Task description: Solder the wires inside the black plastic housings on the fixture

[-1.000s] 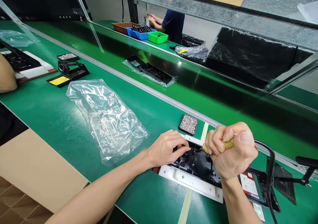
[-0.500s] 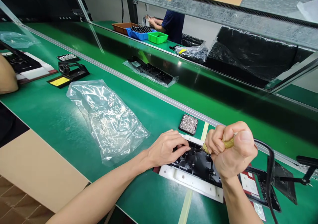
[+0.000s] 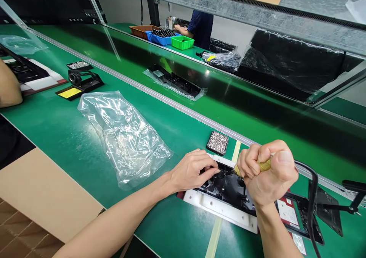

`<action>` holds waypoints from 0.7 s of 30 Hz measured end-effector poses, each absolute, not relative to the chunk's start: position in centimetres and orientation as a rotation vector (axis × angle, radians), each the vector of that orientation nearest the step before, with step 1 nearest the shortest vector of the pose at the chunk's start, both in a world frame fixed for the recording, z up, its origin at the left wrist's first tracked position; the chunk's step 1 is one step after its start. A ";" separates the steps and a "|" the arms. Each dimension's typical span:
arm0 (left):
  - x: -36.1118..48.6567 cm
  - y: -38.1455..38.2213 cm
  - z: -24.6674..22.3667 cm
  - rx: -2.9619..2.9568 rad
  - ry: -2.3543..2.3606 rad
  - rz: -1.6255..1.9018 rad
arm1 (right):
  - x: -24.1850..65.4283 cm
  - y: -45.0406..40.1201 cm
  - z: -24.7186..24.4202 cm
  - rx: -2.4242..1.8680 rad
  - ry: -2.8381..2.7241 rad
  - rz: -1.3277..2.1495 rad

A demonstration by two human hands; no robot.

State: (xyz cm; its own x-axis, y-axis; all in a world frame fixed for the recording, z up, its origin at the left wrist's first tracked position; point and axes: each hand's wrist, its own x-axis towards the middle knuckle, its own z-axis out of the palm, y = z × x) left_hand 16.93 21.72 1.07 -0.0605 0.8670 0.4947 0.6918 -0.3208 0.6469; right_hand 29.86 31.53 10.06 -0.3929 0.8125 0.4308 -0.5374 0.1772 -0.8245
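My right hand (image 3: 270, 176) is wrapped in a fist round the yellow handle of a soldering iron (image 3: 264, 165). The iron slants down to the left, and a black cord curves away on the right. Beneath both hands lies a black plastic panel (image 3: 233, 190) with small posts, seated in a white fixture (image 3: 220, 209). Over the panel's left end, my left hand (image 3: 196, 170) has thumb and fingertips brought together close to the iron's tip; whatever they hold is hidden. Just behind the fixture stands a small black tray (image 3: 217, 142) full of tiny metal pieces.
A clear plastic bag (image 3: 126, 136) lies left of my hands. Further left are an iron stand (image 3: 85, 80) with a yellow sponge and another person's arm (image 3: 10, 84). On the green conveyor rests a bagged black panel (image 3: 174, 82). A metal shelf (image 3: 228, 12) spans overhead.
Both hands, the iron and the panel keep almost the same places. The view has shifted slightly. At the back, the other person's hands have moved a little.
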 end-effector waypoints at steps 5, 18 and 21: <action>16.8 21.8 1.1 2.008 1.708 1.315 | 29.9 31.6 10.1 -0.299 -1.308 1.497; 16.9 21.7 1.2 2.017 1.720 1.296 | 29.9 31.7 10.1 -0.273 -1.311 1.503; 16.9 21.6 1.3 2.019 1.729 1.287 | 29.8 31.6 10.1 -0.283 -1.304 1.496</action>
State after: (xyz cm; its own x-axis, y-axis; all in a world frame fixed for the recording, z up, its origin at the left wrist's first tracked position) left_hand 16.88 21.64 1.25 -0.0560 0.8750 0.4809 0.7117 -0.3028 0.6338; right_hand 29.84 31.63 10.13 -0.3919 0.8074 0.4411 -0.5468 0.1811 -0.8174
